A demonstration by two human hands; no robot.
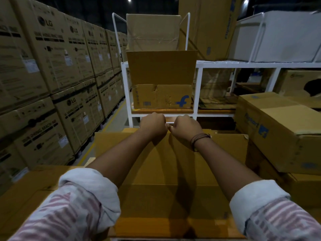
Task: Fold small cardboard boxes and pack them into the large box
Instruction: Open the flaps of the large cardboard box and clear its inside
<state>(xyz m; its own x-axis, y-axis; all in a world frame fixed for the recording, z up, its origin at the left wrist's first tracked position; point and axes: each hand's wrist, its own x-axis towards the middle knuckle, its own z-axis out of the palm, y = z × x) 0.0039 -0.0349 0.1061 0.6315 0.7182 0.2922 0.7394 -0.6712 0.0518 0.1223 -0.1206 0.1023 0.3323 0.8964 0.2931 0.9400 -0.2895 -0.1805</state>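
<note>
Left hand [152, 125] and right hand [185, 127] curl side by side over the far edge of the flat cardboard box [173, 167] just ahead — seemingly gripping it. Folding step — next, raise that edge along its crease.

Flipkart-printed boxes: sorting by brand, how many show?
3: low box on the rack, right stacked box, tall box behind the rack; more may be hidden.

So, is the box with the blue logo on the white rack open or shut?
Open: a top flap of the box stands upright; its inside is hidden.
</note>
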